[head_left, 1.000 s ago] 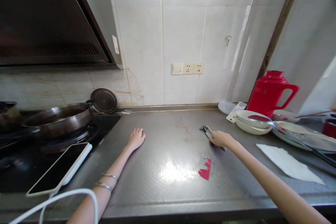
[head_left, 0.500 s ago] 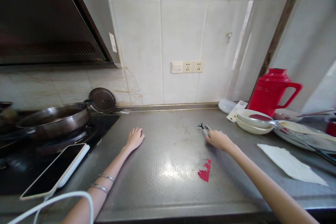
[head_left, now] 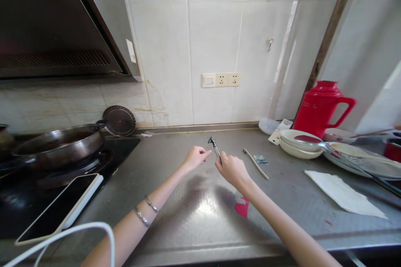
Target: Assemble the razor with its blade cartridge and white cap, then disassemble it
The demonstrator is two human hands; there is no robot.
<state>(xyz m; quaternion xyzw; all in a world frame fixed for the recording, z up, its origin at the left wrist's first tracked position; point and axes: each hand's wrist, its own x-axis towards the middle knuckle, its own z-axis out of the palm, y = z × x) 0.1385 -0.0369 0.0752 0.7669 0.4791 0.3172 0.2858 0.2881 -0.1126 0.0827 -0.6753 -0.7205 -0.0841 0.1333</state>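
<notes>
Both hands lifted off the counter point(head_left: 200, 217) since a second ago. Right hand point(head_left: 232, 170) now grips a razor point(head_left: 215, 146), head up; left hand point(head_left: 196, 157), empty, reaches in just beside it. Thin stick point(head_left: 255, 163) and small packet point(head_left: 260, 159) lie right of the grip.

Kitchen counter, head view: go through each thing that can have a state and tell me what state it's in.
Razor: lifted off the counter, held in the right hand.
Left hand: raised, fingertips near the razor, holding nothing.
Thin strip: lying flat on the counter.
Phone: screen dark, lying on the stove edge.
Pan: on the burner.
Red jug: upright, lid on.
</notes>
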